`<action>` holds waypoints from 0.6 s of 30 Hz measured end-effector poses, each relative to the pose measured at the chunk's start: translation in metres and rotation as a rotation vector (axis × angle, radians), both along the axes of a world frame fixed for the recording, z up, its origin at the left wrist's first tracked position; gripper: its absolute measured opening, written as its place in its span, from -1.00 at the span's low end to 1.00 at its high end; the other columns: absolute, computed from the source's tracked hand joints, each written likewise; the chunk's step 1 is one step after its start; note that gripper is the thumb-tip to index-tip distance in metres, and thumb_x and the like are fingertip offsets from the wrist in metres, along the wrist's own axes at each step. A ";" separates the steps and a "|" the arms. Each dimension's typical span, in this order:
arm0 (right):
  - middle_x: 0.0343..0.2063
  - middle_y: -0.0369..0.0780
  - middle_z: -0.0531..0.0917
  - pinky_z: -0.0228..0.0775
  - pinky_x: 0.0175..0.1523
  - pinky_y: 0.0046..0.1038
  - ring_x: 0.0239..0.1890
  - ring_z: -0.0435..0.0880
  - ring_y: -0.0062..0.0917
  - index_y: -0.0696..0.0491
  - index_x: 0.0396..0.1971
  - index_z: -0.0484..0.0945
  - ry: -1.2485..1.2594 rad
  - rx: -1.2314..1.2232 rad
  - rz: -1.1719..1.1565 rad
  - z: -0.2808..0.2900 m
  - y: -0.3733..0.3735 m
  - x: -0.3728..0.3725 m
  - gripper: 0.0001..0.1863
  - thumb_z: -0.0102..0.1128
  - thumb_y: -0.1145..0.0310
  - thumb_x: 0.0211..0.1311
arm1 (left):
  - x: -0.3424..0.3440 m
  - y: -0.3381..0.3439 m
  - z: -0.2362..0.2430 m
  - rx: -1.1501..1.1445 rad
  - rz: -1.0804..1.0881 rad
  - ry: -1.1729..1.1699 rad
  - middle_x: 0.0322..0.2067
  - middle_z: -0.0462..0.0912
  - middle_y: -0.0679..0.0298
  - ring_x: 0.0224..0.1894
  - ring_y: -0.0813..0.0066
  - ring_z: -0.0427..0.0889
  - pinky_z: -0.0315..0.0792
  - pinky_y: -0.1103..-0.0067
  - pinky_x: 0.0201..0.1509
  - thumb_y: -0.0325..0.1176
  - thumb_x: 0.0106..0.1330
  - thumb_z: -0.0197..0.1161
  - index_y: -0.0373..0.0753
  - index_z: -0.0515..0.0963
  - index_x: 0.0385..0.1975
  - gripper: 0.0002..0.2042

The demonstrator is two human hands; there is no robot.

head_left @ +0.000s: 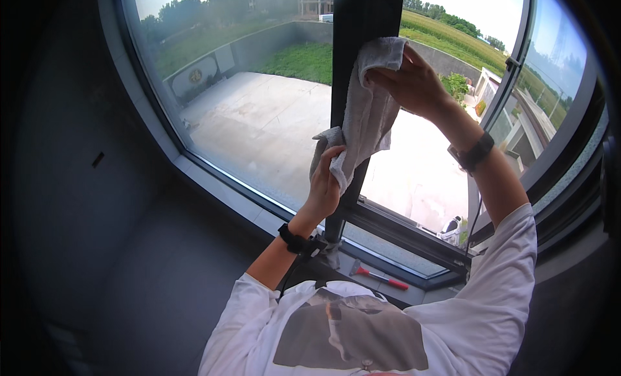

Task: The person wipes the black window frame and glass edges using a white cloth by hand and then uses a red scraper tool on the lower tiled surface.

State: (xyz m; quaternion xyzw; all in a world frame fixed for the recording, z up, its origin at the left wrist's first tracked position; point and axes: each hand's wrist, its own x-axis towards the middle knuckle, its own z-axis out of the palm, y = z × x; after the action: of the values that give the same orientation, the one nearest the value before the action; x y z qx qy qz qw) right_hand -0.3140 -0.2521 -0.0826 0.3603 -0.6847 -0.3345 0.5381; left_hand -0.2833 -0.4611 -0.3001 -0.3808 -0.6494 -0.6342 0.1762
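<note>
A pale grey cloth (369, 117) hangs in folds over the dark vertical window post (347, 52), between the fixed left pane (246, 117) and the open right-hand section. My right hand (417, 81) grips the cloth's upper end high on the post, fingers curled into it. Lower down and to the left, my left hand (326, 178) is closed on the cloth's lower part, beside the post. Each wrist wears a black band.
On the sill below lies a red-handled tool (381, 279) with a grey head, near a crumpled grey item (330, 253). An opened sash (543, 98) stands at the right. Dark walls (84, 182) surround the window; a yard, grass and fields show outside.
</note>
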 end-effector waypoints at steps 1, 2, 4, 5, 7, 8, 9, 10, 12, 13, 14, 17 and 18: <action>-0.05 -0.56 0.54 -0.04 0.38 -0.43 0.15 0.39 -0.63 -0.34 -0.22 0.58 0.052 -0.012 0.058 0.026 0.001 -0.008 -0.67 0.25 0.31 -0.07 | -0.001 0.000 0.007 0.027 -0.041 -0.014 0.02 0.35 0.07 0.07 0.30 0.40 0.33 0.48 0.09 -0.09 0.46 -0.34 -0.22 0.13 0.16 -0.58; -0.04 -0.53 0.54 -0.01 0.37 -0.42 0.13 0.40 -0.60 -0.33 -0.22 0.59 0.121 -0.042 0.033 0.053 0.000 -0.008 -0.68 0.24 0.31 -0.06 | -0.002 0.002 0.012 0.006 -0.033 0.029 0.01 0.34 0.08 0.08 0.31 0.40 0.35 0.49 0.09 -0.11 0.47 -0.32 -0.21 0.11 0.17 -0.60; -0.03 -0.41 0.53 0.10 0.33 -0.37 0.09 0.43 -0.50 -0.25 -0.17 0.59 0.280 -0.077 0.014 0.091 0.002 -0.012 -0.60 0.34 0.23 -0.15 | -0.009 0.012 0.012 -0.017 0.014 0.073 0.04 0.32 0.07 0.09 0.31 0.39 0.34 0.47 0.11 -0.13 0.47 -0.30 -0.21 0.10 0.17 -0.61; -0.02 -0.35 0.52 0.13 0.30 -0.36 0.09 0.43 -0.47 -0.19 -0.16 0.58 0.213 -0.135 0.046 0.091 0.002 -0.014 -0.57 0.34 0.23 -0.16 | -0.011 0.015 0.013 -0.031 0.044 0.091 0.05 0.31 0.06 0.09 0.31 0.38 0.34 0.46 0.13 -0.14 0.47 -0.29 -0.21 0.10 0.18 -0.61; -0.01 -0.27 0.50 0.17 0.26 -0.32 0.10 0.42 -0.41 -0.09 -0.12 0.55 0.083 -0.197 0.090 0.070 -0.004 -0.010 -0.52 0.34 0.23 -0.17 | -0.013 0.019 0.010 -0.059 0.066 0.160 0.06 0.28 0.02 0.10 0.26 0.38 0.37 0.43 0.13 -0.18 0.46 -0.19 -0.20 0.07 0.18 -0.61; 0.00 -0.24 0.49 0.18 0.24 -0.29 0.10 0.43 -0.39 -0.07 -0.09 0.53 0.021 -0.209 0.112 0.056 -0.010 -0.007 -0.50 0.34 0.23 -0.16 | -0.011 0.017 0.006 -0.082 0.087 0.181 0.05 0.28 0.00 0.09 0.23 0.39 0.39 0.41 0.11 -0.18 0.45 -0.16 -0.20 0.06 0.18 -0.61; 0.01 -0.21 0.48 0.19 0.23 -0.26 0.10 0.43 -0.37 -0.04 -0.07 0.51 -0.040 -0.220 0.132 0.042 -0.016 -0.001 -0.47 0.33 0.22 -0.16 | -0.010 0.016 0.004 -0.103 0.104 0.205 0.05 0.28 -0.02 0.09 0.19 0.40 0.41 0.39 0.09 -0.19 0.44 -0.13 -0.19 0.05 0.18 -0.60; 0.02 -0.20 0.48 0.17 0.25 -0.29 0.08 0.45 -0.35 -0.06 -0.06 0.51 -0.006 -0.108 0.058 0.020 -0.017 0.002 -0.54 0.23 0.24 -0.07 | -0.017 0.015 -0.004 -0.101 0.099 0.246 0.03 0.28 -0.05 0.05 0.11 0.42 0.44 0.35 0.06 -0.24 0.43 -0.08 -0.18 0.05 0.17 -0.61; 0.08 -0.35 0.47 0.04 0.37 -0.37 0.19 0.38 -0.49 -0.16 0.01 0.49 -0.077 0.075 -0.105 -0.016 0.000 0.000 -0.59 0.15 0.24 0.08 | -0.019 0.027 -0.006 -0.193 0.192 0.383 0.01 0.30 -0.06 0.01 0.07 0.44 0.46 0.34 0.02 -0.38 0.34 0.06 -0.19 0.04 0.16 -0.54; 0.04 -0.41 0.51 -0.02 0.40 -0.40 0.21 0.36 -0.56 -0.19 -0.01 0.49 0.062 0.139 -0.283 -0.017 0.001 0.004 -0.63 0.12 0.24 0.14 | -0.019 0.028 -0.007 -0.203 0.171 0.328 0.00 0.30 -0.06 0.00 0.06 0.45 0.47 0.34 0.01 -0.43 0.28 0.12 -0.20 0.05 0.15 -0.50; 0.01 -0.39 0.53 0.07 0.36 -0.40 0.17 0.40 -0.53 -0.20 -0.02 0.50 0.104 0.178 -0.264 -0.011 0.009 0.001 -0.66 0.10 0.27 0.16 | -0.015 0.032 -0.004 -0.187 0.178 0.370 0.00 0.32 -0.06 0.00 0.02 0.43 0.41 0.31 0.04 -0.47 0.24 0.13 -0.22 0.09 0.14 -0.51; -0.04 -0.38 0.56 0.10 0.35 -0.41 0.15 0.42 -0.53 -0.24 -0.09 0.53 0.132 -0.038 -0.090 0.029 0.005 -0.003 -0.70 0.10 0.35 0.16 | -0.010 0.033 0.018 -0.186 0.235 0.477 -0.01 0.37 -0.08 0.02 -0.08 0.39 0.28 0.26 0.11 -0.56 0.12 0.16 -0.28 0.18 0.11 -0.48; -0.06 -0.39 0.56 0.06 0.36 -0.41 0.15 0.41 -0.56 -0.26 -0.12 0.55 0.122 -0.160 -0.007 0.049 -0.003 0.000 -0.71 0.10 0.37 0.14 | -0.011 0.031 0.027 -0.203 0.264 0.501 -0.02 0.38 -0.08 0.02 -0.08 0.38 0.27 0.25 0.12 -0.59 0.08 0.18 -0.29 0.18 0.11 -0.45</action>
State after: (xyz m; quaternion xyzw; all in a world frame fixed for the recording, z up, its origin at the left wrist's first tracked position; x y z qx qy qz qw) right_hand -0.3140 -0.2549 -0.0334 0.2927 -0.6765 -0.3018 0.6047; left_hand -0.2942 -0.4301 -0.2729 -0.4535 -0.6895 -0.4240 0.3731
